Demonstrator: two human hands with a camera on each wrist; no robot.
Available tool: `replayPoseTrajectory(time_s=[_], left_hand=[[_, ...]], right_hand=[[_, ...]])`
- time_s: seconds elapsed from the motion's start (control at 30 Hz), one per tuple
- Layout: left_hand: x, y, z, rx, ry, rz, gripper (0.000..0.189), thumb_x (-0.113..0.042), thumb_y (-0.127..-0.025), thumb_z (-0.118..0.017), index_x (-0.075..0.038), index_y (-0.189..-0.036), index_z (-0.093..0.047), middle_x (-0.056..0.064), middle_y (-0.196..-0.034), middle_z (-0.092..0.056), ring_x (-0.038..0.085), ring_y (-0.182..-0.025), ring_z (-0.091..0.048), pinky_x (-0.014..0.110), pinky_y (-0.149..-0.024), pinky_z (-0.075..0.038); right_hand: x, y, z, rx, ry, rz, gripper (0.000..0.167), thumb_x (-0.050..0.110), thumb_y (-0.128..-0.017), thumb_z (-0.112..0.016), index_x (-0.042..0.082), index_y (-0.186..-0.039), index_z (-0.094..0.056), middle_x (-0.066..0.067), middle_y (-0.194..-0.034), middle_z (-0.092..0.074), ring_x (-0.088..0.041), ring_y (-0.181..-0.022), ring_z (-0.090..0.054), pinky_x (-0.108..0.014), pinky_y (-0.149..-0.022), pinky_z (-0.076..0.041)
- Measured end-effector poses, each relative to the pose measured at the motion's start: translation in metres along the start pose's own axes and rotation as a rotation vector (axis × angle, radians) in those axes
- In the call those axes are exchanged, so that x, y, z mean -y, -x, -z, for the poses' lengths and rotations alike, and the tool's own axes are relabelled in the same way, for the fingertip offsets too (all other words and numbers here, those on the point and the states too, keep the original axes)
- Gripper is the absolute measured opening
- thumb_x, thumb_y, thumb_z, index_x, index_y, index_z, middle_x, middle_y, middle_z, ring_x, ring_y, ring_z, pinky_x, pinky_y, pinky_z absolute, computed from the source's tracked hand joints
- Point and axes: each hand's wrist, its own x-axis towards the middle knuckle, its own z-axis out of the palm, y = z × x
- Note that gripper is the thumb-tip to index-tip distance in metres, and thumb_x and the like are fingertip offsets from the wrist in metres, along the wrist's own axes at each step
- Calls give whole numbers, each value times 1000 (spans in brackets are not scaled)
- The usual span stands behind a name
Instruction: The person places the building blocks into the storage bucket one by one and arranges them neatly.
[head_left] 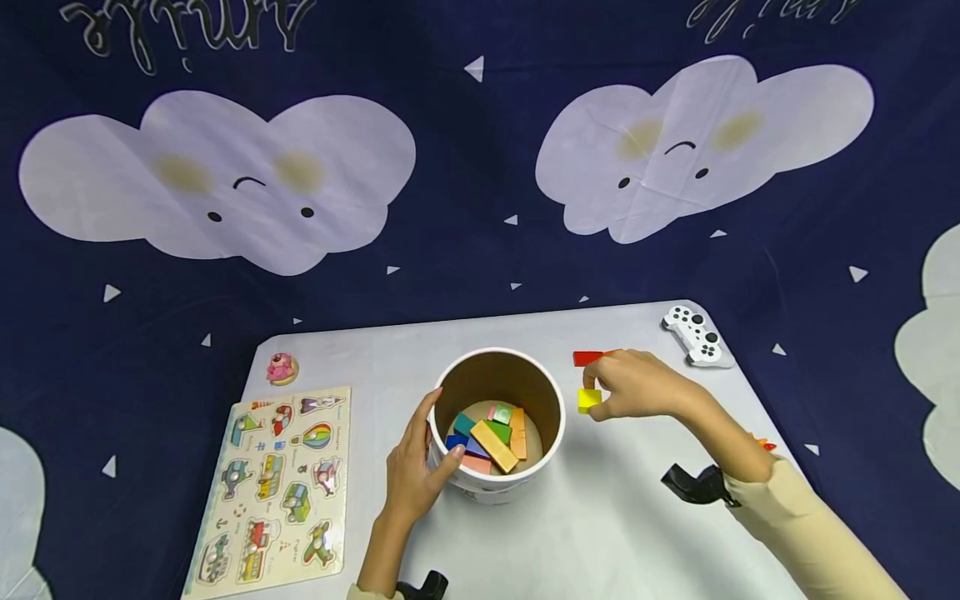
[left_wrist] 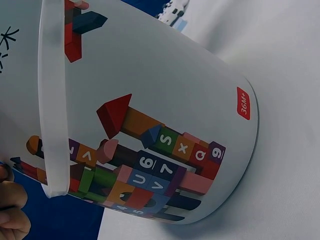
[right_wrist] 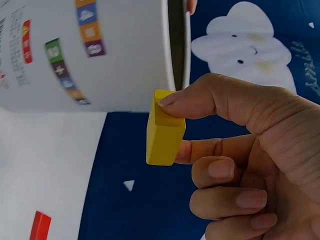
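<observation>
A white round bucket (head_left: 491, 492) with printed block pictures stands on the table, and several coloured wooden blocks (head_left: 495, 446) lie inside it. My left hand (head_left: 416, 467) grips its left rim, thumb over the edge and fingers along the outer wall. In the left wrist view, fingertips (left_wrist: 14, 212) show beside the rim. To the bucket's right, my right hand (head_left: 637, 385) pinches a yellow block (right_wrist: 166, 131) between thumb and forefinger, the other fingers curled in. Partly covered by that hand, a red block (head_left: 587, 358) lies on the table.
A wooden picture puzzle board (head_left: 273, 492) lies at the left, with a small pink toy (head_left: 281, 367) behind it. At the back right corner sits a white game controller (head_left: 696, 336). Something small and orange-red (head_left: 765, 443) shows past the right forearm, near the table's right edge.
</observation>
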Motion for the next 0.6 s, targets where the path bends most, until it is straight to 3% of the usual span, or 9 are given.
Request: replayPoseTrajectory(time_s=[0.4,0.6], left_hand=[[2,1,1,-6,-8,-4,78,-42,-77,-64,-31,-151,-40,4,-137,-58,17,-79,-56,35,-63,-46],[1,1,1,2,1,8,78,-43,-78,-63,-33,-151,-39,2,-140,-57,19,-83,-57,39,-67,-48]], right_hand=[[26,-3,14,-18,31,73,20,27,-68,-79,15,-82,-70,7,-69,-57,-11,-64,-49,-30,-58,-41],[38,-10,16,-13,60,131,21,27,-67,-79,15,-81,-70,8,-70,-59,-10,-65,-51,-30,-58,-42]])
